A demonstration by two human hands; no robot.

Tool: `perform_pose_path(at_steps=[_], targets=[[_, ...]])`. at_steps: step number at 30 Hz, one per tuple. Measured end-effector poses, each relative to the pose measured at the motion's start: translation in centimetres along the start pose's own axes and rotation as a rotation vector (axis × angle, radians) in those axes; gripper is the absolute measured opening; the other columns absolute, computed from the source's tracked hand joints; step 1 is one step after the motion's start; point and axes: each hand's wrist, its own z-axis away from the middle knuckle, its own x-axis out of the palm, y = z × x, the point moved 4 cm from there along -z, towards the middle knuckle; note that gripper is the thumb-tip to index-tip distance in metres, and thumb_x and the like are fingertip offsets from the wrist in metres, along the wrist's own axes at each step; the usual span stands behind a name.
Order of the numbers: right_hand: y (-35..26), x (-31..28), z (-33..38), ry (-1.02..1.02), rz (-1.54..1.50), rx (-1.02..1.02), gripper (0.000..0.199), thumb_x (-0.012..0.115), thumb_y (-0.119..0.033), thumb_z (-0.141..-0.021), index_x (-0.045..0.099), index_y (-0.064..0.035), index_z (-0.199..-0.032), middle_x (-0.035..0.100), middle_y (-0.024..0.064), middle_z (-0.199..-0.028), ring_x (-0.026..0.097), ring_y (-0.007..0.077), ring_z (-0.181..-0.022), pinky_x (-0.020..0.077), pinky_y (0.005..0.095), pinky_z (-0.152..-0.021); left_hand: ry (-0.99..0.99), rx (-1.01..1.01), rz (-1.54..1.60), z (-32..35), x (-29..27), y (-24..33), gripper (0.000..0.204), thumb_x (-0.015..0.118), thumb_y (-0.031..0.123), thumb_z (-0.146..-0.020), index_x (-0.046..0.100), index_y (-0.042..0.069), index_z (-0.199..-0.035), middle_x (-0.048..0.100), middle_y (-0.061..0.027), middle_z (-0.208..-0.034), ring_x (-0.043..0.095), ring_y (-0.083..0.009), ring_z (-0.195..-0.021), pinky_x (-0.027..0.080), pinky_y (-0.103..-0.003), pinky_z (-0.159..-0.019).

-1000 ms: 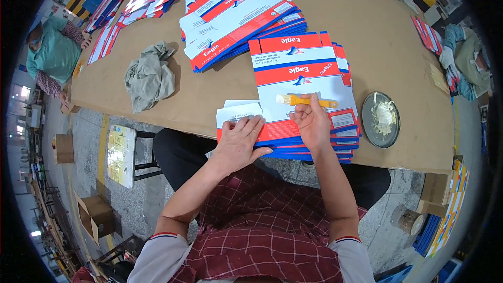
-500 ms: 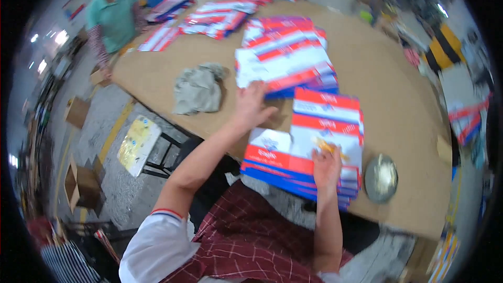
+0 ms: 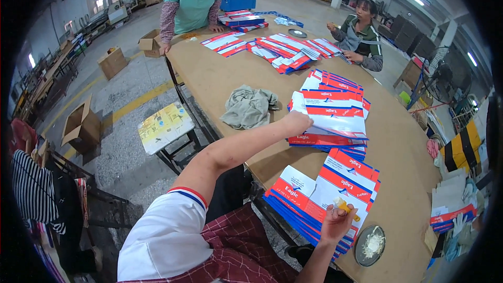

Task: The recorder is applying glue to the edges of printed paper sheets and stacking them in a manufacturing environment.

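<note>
Near stack of flat red, white and blue cartons (image 3: pixel 325 194) at table (image 3: pixel 230 73) edge, right hand (image 3: pixel 335 222) resting on it. Second, fanned stack of the same cartons (image 3: pixel 332 112) just beyond, left hand (image 3: pixel 297 123) on its edge. More of them spread at far end (image 3: pixel 285 50). Open brown cardboard boxes on floor: (image 3: pixel 81 126), (image 3: pixel 112 60), (image 3: pixel 151 42). Yellow printed sheet on stool (image 3: pixel 163 123).

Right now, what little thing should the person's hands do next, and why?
Probably lift the top sheet off the far stack of flat cartons and bring it to the near stack. The left hand is already touching that far stack's edge, while the right hand rests on the near stack holding a small yellow tool.
</note>
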Motion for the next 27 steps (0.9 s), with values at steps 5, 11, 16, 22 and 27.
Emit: perform_pose_path(at_steps=[5, 11, 16, 22, 27], targets=[[-2.3, 3.8, 2.6, -0.124, 0.124, -0.141, 0.028, 0.039, -0.036, -0.094, 0.056, -0.0132, -0.093, 0.051, -0.0008, -0.059, 0.043, 0.0093, -0.048, 0.0481, 0.0329, -0.074, 0.407, 0.170, -0.009, 5.9, -3.7, 4.9, 0.031, 0.052, 0.015, -0.076, 0.052, 0.001, -0.104, 0.057, -0.0165, -0.104, 0.060, -0.0274, -0.088, 0.050, -0.034, -0.069], [-2.8, 3.0, 2.9, -0.111, 0.180, -0.210, 0.027, 0.041, -0.038, -0.093, 0.054, -0.0142, -0.093, 0.051, -0.0026, -0.059, 0.045, 0.0081, -0.048, 0.0477, 0.0324, -0.075, 0.319, 0.431, -0.008, 16.3, 1.6, 12.9, 0.038, 0.052, 0.020, -0.076, 0.051, 0.002, -0.109, 0.055, -0.0135, -0.110, 0.055, -0.0262, -0.098, 0.047, -0.033, -0.078], [1.8, -6.2, 0.1, 0.249, 0.134, -0.003, 0.026, 0.049, -0.034, -0.090, 0.057, -0.0096, -0.095, 0.057, -0.0008, -0.067, 0.052, 0.0071, -0.060, 0.0451, 0.0329, -0.081, 0.247, 0.422, 0.268, 18.9, 4.1, 13.2, 0.035, 0.049, 0.032, -0.086, 0.053, 0.007, -0.110, 0.050, -0.0110, -0.118, 0.044, -0.0251, -0.113, 0.035, -0.039, -0.095], [2.1, -5.4, 0.2, 0.165, 0.092, 0.011, 0.024, 0.048, -0.030, -0.091, 0.058, -0.0083, -0.096, 0.059, 0.0000, -0.070, 0.055, 0.0091, -0.063, 0.0454, 0.0348, -0.082, 0.631, 0.370, 1.080, 19.3, -10.7, 11.2, 0.016, 0.058, 0.009, -0.082, 0.056, -0.002, -0.094, 0.056, -0.0146, -0.092, 0.055, -0.0285, -0.085, 0.043, -0.039, -0.075], [1.6, -7.1, -0.6, 0.306, 0.028, -0.003, 0.022, 0.048, -0.030, -0.091, 0.058, -0.0105, -0.096, 0.060, -0.0004, -0.071, 0.056, 0.0089, -0.064, 0.0448, 0.0347, -0.082, 1.465, 0.564, 1.234, 22.0, -27.5, 15.6, 0.012, 0.054, -0.005, -0.072, 0.051, 0.003, -0.064, 0.050, -0.0093, -0.065, 0.050, -0.0210, -0.062, 0.039, -0.030, -0.057]])
